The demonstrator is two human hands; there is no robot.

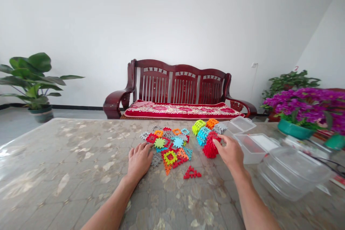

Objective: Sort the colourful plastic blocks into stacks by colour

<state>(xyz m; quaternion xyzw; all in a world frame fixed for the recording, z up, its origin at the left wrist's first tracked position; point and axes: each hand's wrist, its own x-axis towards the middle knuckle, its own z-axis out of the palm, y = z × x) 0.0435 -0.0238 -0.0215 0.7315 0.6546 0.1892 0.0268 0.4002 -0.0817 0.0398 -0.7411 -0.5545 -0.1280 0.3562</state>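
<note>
A scatter of flat toothed plastic tiles (169, 143) in red, orange, blue, green and grey lies on the marble-patterned table (67, 165). My left hand (139, 160) rests flat at its left edge, fingers stretched toward a grey tile (156, 159). My right hand (229, 151) is closed on a stack of red tiles (210, 147). Behind it stand stacks in blue (202, 136), yellow-green (198, 126), orange (211, 123) and grey (219, 128). A red triangular tile (192, 173) lies apart, nearer to me.
Clear plastic boxes (252, 147) and a lid (241, 123) sit right of the stacks, with a large clear container (293, 174) nearer me. A pot of purple flowers (304, 109) stands far right. Behind the table are a red wooden bench (178, 93) and a leafy plant (33, 81).
</note>
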